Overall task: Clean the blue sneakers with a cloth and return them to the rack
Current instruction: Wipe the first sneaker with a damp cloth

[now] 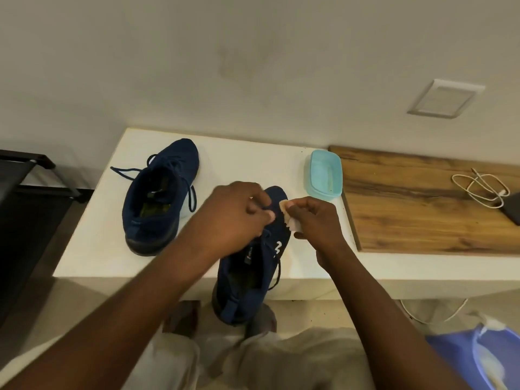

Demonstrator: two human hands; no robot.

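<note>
Presently the dark-blue knit sneaker (244, 277), toe away, is seemingly gripped at the laces by the left hand (236, 212); a pale cloth (291, 220) is pinched against its right flank by the right hand (318, 220).

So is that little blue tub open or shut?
Open. The tub has no lid on, and you can see its bottom. Whether it holds water, I cannot tell.
</note>
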